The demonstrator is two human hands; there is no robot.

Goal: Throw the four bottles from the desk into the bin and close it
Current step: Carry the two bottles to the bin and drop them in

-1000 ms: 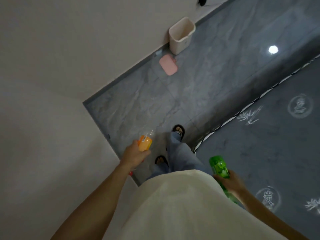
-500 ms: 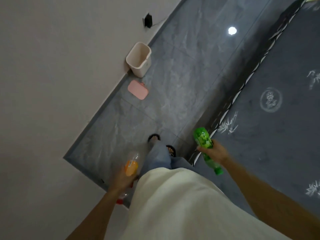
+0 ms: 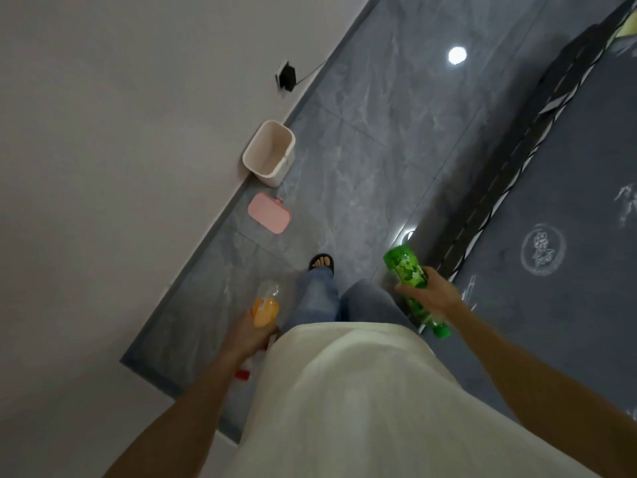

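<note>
Looking straight down at a person standing on a grey marbled tile floor (image 3: 362, 139), pale wall (image 3: 103, 132) running along the left. Left hand (image 3: 250, 334) is wrapped around a clear bottle with an orange label (image 3: 265, 307) — fingers closed on the lower body, and a red cap (image 3: 242, 374) pokes out below the wrist, so it looks like it's held cap-down. Right hand (image 3: 431, 293) has a firm closed grip on a green bottle (image 3: 410, 281), tilted with the fat base pointing up and away and the green cap end down near the hip. Both bottles sit just either side of the legs, well apart from each other.

The bin (image 3: 270, 153) is a small whitish rectangular one, upright on the floor and tight against the wall's skirting edge, ahead of the feet. It's open, and I can't make out anything inside. Its pink lid (image 3: 269, 213) lies flat on the floor just beside the bin on the near side, also close to the wall edge, not touching the bin as far as I can tell.

One sandalled foot (image 3: 322, 262) shows below blue jeans, between the lid and the hands. A dark grey rug (image 3: 568, 201) with pale printed emblems fills the right side, and a black plug (image 3: 286, 75) hangs in a wall socket beyond the bin. A round light reflection (image 3: 457, 55) shines on the tiles.
</note>
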